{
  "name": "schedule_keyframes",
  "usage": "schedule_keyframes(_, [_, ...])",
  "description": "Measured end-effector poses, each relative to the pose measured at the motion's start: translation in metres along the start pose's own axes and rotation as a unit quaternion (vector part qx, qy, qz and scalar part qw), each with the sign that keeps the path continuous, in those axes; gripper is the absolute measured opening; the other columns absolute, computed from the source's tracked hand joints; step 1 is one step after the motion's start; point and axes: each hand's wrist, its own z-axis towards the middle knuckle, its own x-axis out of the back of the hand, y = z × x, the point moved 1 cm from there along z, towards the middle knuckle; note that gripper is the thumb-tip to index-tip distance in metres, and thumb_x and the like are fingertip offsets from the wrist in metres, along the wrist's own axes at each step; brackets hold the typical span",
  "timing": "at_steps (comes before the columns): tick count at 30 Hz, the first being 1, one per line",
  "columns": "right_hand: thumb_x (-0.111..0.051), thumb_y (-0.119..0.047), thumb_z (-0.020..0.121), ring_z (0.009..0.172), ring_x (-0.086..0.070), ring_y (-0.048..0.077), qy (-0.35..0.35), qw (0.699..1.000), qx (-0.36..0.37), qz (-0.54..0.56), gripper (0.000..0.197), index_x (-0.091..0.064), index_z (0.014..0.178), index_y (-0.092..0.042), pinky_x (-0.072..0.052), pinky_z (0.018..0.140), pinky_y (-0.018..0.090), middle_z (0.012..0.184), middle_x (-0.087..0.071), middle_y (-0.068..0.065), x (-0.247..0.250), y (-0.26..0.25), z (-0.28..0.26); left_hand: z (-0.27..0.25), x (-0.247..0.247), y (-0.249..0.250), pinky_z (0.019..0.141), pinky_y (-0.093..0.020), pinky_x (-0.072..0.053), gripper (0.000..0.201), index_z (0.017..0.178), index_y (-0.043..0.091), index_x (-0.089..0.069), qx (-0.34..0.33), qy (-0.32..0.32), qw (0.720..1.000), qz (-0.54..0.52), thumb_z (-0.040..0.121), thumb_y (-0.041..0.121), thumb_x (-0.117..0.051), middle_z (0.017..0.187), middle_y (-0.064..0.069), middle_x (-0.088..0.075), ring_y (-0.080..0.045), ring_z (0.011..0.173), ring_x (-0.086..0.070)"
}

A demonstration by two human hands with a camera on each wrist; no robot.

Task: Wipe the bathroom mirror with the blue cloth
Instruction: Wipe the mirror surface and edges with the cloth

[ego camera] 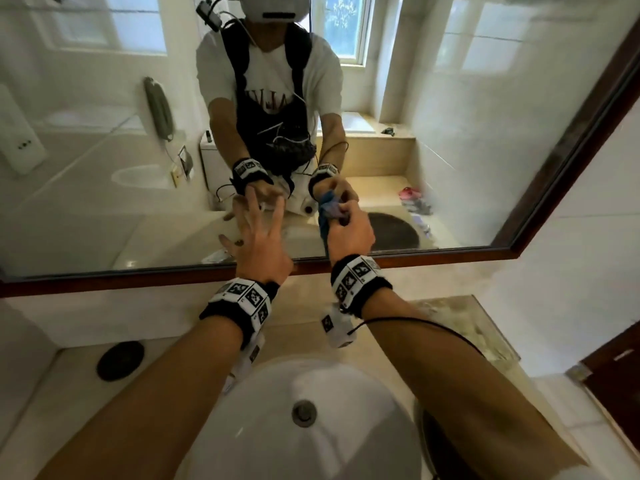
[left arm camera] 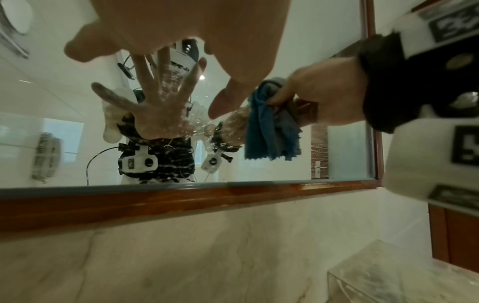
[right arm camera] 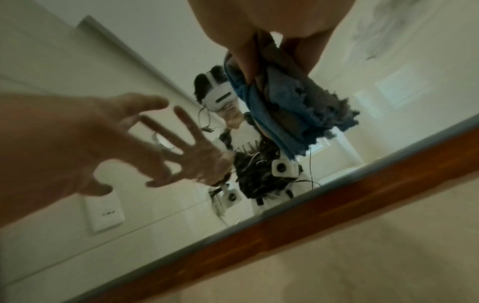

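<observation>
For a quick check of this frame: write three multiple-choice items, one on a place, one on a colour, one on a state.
1. Where is the sink?
A. below the mirror
B. left of the mirror
C. behind the person

2. What colour is the cloth?
A. red
B. blue
C. yellow

3. How is the left hand?
A. fisted
B. gripping the cloth
C. fingers spread

Key: 1 A, the sink lies under the mirror. 2 B, the cloth in the right hand is blue. 3 C, the left hand holds nothing.
</observation>
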Motion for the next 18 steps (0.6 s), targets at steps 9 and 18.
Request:
schedule_keyframes(9, [-0.053,-0.011,0.076,0.085,-0.057,0.027,0.002,1.000,-0.027,0.014,0.015,-0.059,0.086,-0.021,-0.050,0.080,0.038,0.093,-0.060,0.005,0.009,0.015,0.010,0.003,-0.004,-0.007,0.098,-0.078,-0.017,0.110,0.147,0.039,0.007,-0.009,-0.029,0.999,0.025,0.072,0.010,-0.069,0.149,-0.006,0.040,-0.037,0.139,0.026])
schedule_keyframes(18, [-0.050,-0.013,0.085,0.089,-0.064,0.030,0.102,0.977,-0.174,0.073,0.032,-0.051,0.108,-0.034,-0.057,0.079,0.045,0.102,-0.066,0.008,0.088,0.059,0.056,0.002,-0.010,-0.006,0.098,-0.077,-0.018,0.112,0.146,0.039,0.009,-0.004,-0.007,1.000,0.027,0.070,0.010,-0.068,0.148,-0.007,0.040,-0.039,0.139,0.026])
